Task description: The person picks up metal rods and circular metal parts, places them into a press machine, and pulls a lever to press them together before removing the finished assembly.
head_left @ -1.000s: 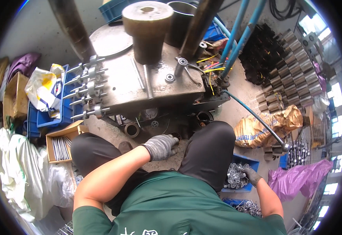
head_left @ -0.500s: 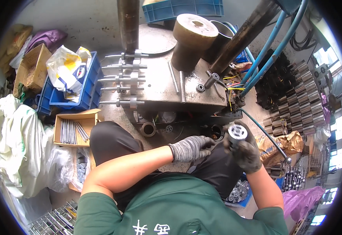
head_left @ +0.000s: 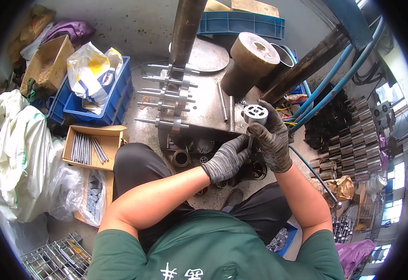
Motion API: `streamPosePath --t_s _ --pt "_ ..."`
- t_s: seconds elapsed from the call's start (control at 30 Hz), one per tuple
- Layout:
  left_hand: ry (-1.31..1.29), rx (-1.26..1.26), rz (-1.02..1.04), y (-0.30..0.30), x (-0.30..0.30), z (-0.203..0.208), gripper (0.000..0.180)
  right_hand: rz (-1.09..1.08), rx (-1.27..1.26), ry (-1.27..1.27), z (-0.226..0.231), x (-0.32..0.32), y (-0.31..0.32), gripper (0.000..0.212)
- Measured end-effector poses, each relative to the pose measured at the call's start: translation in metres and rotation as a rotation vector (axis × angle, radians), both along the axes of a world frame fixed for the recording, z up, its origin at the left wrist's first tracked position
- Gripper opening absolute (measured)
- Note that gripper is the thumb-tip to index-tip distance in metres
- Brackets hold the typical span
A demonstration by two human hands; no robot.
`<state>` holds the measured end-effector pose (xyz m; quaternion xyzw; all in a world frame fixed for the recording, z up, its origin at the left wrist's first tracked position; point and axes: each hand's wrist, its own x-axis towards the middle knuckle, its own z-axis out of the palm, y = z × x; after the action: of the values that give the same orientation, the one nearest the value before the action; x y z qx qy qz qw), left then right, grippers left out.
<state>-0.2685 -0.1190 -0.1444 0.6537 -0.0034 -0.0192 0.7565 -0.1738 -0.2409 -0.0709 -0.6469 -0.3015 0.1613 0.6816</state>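
My right hand (head_left: 275, 147), in a grey knit glove, is closed around a silvery metal cylinder with a spoked end face (head_left: 255, 112), which faces up. Beside it, just below the cylinder, my gloved left hand (head_left: 227, 161) has its fingers pinched together on a thin metal rod (head_left: 250, 141), mostly hidden by the fingers. Both hands are held near the front edge of a metal bench (head_left: 204, 109). On the bench, close beyond the hands, lie two loose metal shafts (head_left: 222, 101). Further left on it, several shafts with round metal cores (head_left: 169, 95) lie in a row.
A steel post (head_left: 185, 37) and a thick round metal block (head_left: 255, 53) rise from the bench. Blue hoses (head_left: 327, 86) hang at the right, before stacked metal tubes (head_left: 360, 135). At left are a blue crate (head_left: 120, 95) and a cardboard box of rods (head_left: 96, 147).
My right hand has moved up and left to the bench edge with the cylinder. My left hand has risen from my lap, turned, and closed on the thin rod. The view has shifted.
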Motion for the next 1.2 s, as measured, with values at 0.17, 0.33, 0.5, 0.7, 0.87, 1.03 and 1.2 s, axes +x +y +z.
streamPosePath --t_s 0.17,0.33,0.5,0.7,0.87,1.03,1.2 --pt "-0.030 -0.050 0.056 0.006 0.003 -0.004 0.042 0.054 0.054 -0.068 0.012 0.005 0.011 0.070" --pt "0.103 -0.199 -0.016 0.006 0.006 -0.014 0.038 0.011 0.133 -0.236 0.028 0.016 0.028 0.065" --pt "0.344 -0.475 -0.012 -0.018 0.006 -0.043 0.028 -0.124 -0.096 -0.639 0.068 0.078 0.039 0.064" --pt "0.648 -0.521 -0.019 -0.049 -0.001 -0.078 0.014 -0.212 -0.521 -0.783 0.114 0.178 0.063 0.072" --pt "0.719 -0.557 -0.014 -0.047 -0.004 -0.083 0.017 -0.214 -0.710 -0.873 0.119 0.215 0.082 0.074" --pt "0.742 -0.562 -0.029 -0.041 -0.002 -0.076 0.018 -0.211 -0.854 -0.884 0.119 0.230 0.098 0.066" --pt "0.720 -0.555 -0.040 -0.035 0.001 -0.073 0.020 -0.217 -0.871 -1.051 0.126 0.220 0.087 0.071"
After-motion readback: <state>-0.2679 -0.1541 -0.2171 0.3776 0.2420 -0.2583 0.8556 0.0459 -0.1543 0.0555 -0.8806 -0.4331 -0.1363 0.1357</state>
